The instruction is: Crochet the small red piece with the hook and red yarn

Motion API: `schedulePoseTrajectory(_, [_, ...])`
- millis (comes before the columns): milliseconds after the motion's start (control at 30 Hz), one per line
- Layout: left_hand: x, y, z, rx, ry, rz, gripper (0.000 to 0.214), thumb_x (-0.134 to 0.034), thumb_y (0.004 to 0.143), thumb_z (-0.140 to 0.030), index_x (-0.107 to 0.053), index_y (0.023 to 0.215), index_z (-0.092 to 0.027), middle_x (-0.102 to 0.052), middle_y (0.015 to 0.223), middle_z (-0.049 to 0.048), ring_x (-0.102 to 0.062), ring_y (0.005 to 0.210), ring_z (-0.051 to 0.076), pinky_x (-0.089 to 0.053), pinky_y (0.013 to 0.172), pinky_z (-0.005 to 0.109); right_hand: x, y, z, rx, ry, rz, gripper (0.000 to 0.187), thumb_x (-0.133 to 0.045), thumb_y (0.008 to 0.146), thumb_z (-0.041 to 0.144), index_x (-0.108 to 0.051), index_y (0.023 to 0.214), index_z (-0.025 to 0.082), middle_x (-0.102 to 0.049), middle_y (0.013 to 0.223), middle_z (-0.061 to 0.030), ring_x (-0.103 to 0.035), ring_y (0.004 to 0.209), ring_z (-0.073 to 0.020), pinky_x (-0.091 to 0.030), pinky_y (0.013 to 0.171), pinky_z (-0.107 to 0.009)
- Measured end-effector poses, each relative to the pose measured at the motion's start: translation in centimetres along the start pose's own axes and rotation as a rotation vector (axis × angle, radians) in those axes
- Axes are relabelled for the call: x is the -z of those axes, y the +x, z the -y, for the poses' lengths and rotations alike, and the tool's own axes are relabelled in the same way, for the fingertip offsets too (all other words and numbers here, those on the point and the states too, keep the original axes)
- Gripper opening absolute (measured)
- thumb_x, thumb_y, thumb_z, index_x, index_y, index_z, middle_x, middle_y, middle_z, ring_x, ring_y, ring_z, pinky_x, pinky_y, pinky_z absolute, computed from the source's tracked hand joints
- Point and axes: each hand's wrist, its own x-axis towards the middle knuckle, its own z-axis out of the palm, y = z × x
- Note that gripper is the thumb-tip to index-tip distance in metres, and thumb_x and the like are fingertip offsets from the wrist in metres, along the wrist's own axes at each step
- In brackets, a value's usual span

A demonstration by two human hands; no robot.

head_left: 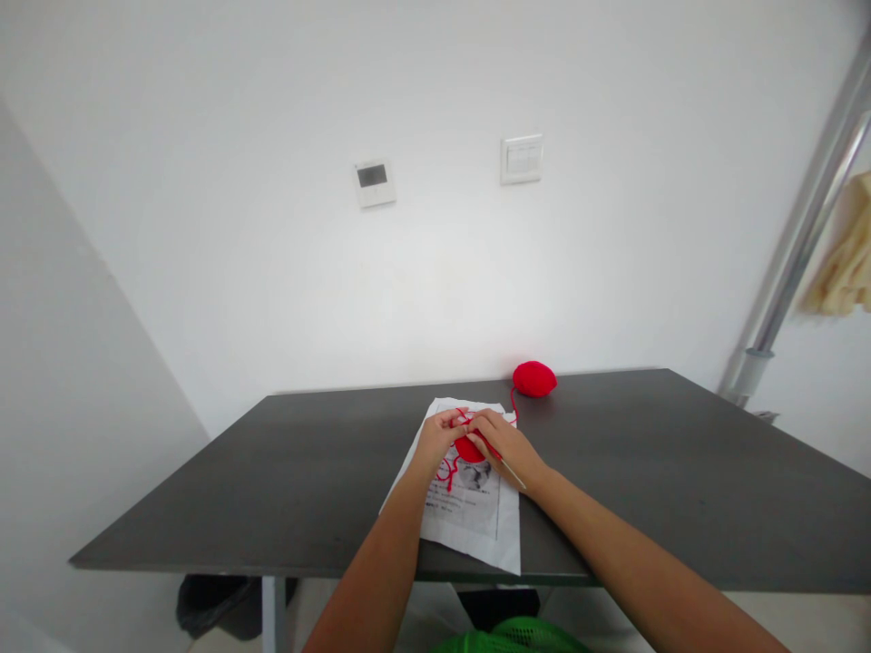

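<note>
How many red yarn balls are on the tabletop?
1: the red yarn ball, near the far edge of the dark tabletop, by the wall, beyond and right of the right hand. No others show.

Soft, even light is palest on the middle of the plain white wall, greyer toward the corners. Wide-angle distortion stretches the dark grey rectangular surface; the draped cream cloth at right looks blurred.
</note>
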Motion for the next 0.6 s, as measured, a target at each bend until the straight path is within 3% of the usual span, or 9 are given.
schedulePoseTrajectory(133, [0.4, 0.3, 0.4, -0.040, 0.095, -0.007, 0.034, -0.070, 0.058, -0.025, -0.068, 0.090, -0.014, -0.054, 0.058, -0.0020, -0.047, 0.055, 0.011, -0.038, 0.057, 0.024, 0.3, 0.0, -0.3, -0.014, 0.057, 0.009, 0.014, -0.042, 0.089, 0.022, -0.056, 0.092, 0.021, -0.058, 0.095, -0.0074, -0.053, 0.092, -0.0204, -0.046, 0.081, -0.036])
schedulePoseTrajectory(333, [1.3, 0.7, 0.4, -0.111, 0.254, -0.072, 0.034, -0.064, 0.060, -0.019, -0.068, 0.093, -0.013, -0.060, 0.065, 0.0014, -0.052, 0.061, 0.014, -0.041, 0.062, 0.026, 0.2, -0.1, -1.0, -0.038, 0.259, -0.108, 0.014, -0.049, 0.086, 0.022, -0.062, 0.092, 0.021, -0.064, 0.096, -0.0065, -0.056, 0.094, -0.0194, -0.045, 0.085, -0.036])
schedulePoseTrajectory(600, [1.3, 0.2, -1.2, -0.209, 0.433, -0.097, 0.024, -0.063, 0.059, -0.013, -0.071, 0.082, -0.017, -0.062, 0.066, 0.0019, -0.053, 0.065, 0.015, -0.042, 0.066, 0.027, 0.4, 0.2, -1.1, -0.231, 0.383, -0.101, 0.016, -0.051, 0.083, 0.024, -0.067, 0.086, 0.020, -0.068, 0.085, -0.0045, -0.062, 0.082, -0.0190, -0.048, 0.076, -0.033])
